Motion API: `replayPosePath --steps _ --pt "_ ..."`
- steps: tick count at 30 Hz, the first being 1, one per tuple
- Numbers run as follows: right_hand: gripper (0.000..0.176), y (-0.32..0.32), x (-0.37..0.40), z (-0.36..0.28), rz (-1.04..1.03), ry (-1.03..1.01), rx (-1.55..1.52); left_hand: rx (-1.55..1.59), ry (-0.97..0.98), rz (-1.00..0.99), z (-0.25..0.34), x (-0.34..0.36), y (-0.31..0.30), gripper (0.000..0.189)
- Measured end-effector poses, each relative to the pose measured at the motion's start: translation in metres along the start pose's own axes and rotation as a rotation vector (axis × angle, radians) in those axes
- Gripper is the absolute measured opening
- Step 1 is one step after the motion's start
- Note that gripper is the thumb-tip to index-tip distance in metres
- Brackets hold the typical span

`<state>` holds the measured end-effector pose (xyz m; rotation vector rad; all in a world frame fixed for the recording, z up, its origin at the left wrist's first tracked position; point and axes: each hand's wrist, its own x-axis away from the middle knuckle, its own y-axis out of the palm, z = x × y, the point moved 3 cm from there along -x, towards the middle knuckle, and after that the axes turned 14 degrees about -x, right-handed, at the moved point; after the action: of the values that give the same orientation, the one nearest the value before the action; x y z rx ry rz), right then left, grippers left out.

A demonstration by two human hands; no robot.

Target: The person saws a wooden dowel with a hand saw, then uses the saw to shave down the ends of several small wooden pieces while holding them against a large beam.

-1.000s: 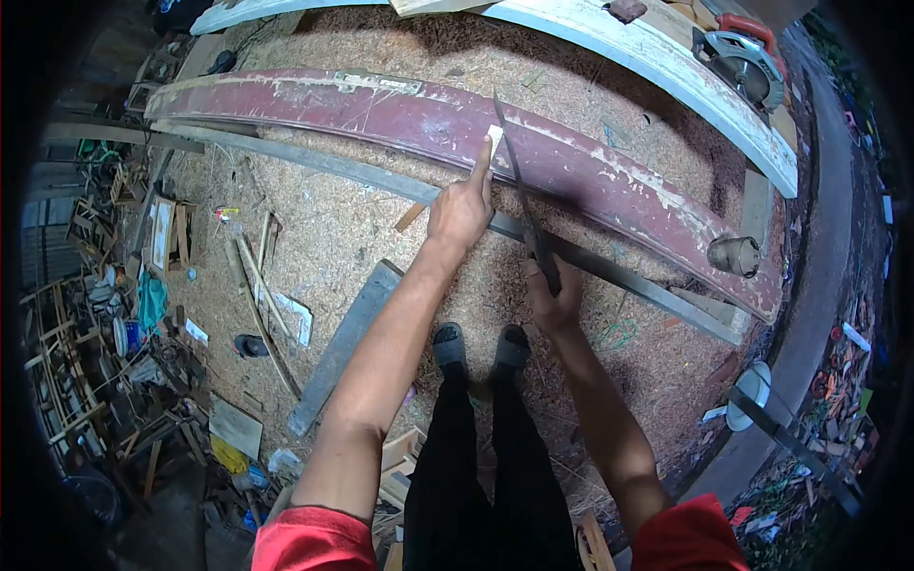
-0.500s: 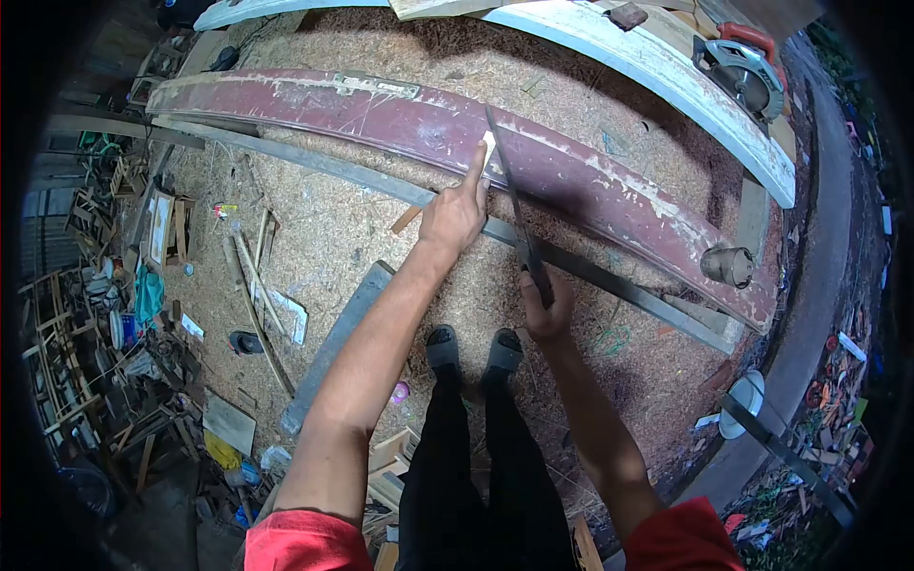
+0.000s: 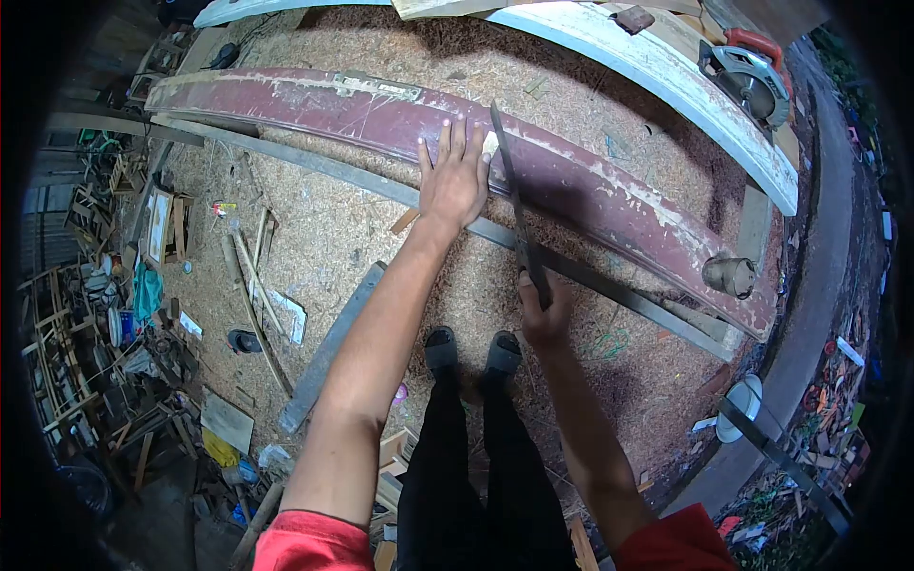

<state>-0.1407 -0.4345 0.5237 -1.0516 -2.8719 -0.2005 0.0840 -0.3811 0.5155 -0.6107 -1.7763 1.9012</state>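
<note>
A long board with peeling maroon paint [image 3: 571, 195] lies across the ground. My left hand [image 3: 454, 181] rests on its near side, fingers spread and pointing away from me. Just right of that hand, a pale bare patch [image 3: 490, 143] shows in the paint. My right hand [image 3: 546, 314] is wrapped round the dark handle of a long blade, perhaps a saw or machete [image 3: 514, 195]; its teeth, if any, are too small to tell. The blade crosses the board beside the pale patch, its tip past the board's middle.
A circular saw [image 3: 747, 84] sits on a white-painted board [image 3: 657, 81] at the upper right. A rusty can [image 3: 729, 276] stands on the maroon board's right end. Grey beams [image 3: 333, 347] lie nearer my sandalled feet. Scrap wood is piled at the left.
My left hand has gone from a pointing finger at the pale patch to spread fingers flat on the board, slightly to the left. The blade has shifted only a little.
</note>
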Motion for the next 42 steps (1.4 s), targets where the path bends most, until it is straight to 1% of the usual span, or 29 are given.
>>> replayPosePath --steps 5,8,11,14,17,20,23,26,29,32,33,36,37,40,42 --pt "0.02 0.008 -0.021 -0.001 -0.012 -0.012 0.034 -0.025 -0.163 -0.001 0.005 -0.027 0.001 0.056" --pt "0.021 0.004 -0.021 0.001 -0.031 0.033 0.001 0.035 -0.338 0.042 0.006 -0.037 0.01 0.055" --pt "0.022 0.008 -0.027 -0.017 -0.082 0.11 0.037 0.063 -0.355 0.027 0.008 -0.038 0.003 0.053" --pt "0.024 0.006 -0.025 -0.006 -0.092 0.068 0.069 0.031 -0.348 0.061 0.007 -0.038 0.009 0.053" --pt "0.026 -0.007 -0.017 0.004 -0.038 0.054 0.015 0.024 -0.355 0.062 0.008 -0.039 0.01 0.053" --pt "0.027 -0.007 -0.022 -0.011 -0.077 -0.001 0.088 0.011 -0.354 0.038 0.008 -0.039 0.011 0.053" --pt "0.027 0.004 -0.058 -0.019 -0.043 0.139 0.022 -0.015 -0.348 0.046 0.007 -0.038 0.011 0.053" --pt "0.029 -0.01 -0.02 -0.002 -0.062 0.101 0.023 0.019 -0.363 0.031 0.008 -0.04 0.01 0.054" --pt "0.03 -0.005 -0.014 -0.015 0.091 0.112 -0.068 0.025 -0.355 0.044 0.008 -0.039 0.009 0.055" --pt "0.033 0.007 -0.052 -0.021 -0.057 0.148 0.024 0.002 -0.342 0.041 0.009 -0.037 0.007 0.056" --pt "0.033 0.01 -0.049 -0.02 -0.012 0.16 -0.008 -0.002 -0.343 0.04 0.009 -0.038 0.007 0.056" --pt "0.034 -0.002 -0.016 -0.027 -0.027 0.104 -0.01 -0.013 -0.337 0.035 0.008 -0.04 0.007 0.058" --pt "0.036 -0.002 -0.014 -0.029 0.007 0.129 -0.029 -0.019 -0.335 0.031 0.008 -0.04 0.008 0.058" --pt "0.036 0.007 -0.053 -0.017 -0.044 0.034 -0.019 -0.02 -0.327 0.035 0.007 -0.037 0.01 0.059" --pt "0.037 0.013 -0.057 -0.011 -0.012 0.066 -0.082 -0.014 -0.321 0.041 0.008 -0.04 0.01 0.06"
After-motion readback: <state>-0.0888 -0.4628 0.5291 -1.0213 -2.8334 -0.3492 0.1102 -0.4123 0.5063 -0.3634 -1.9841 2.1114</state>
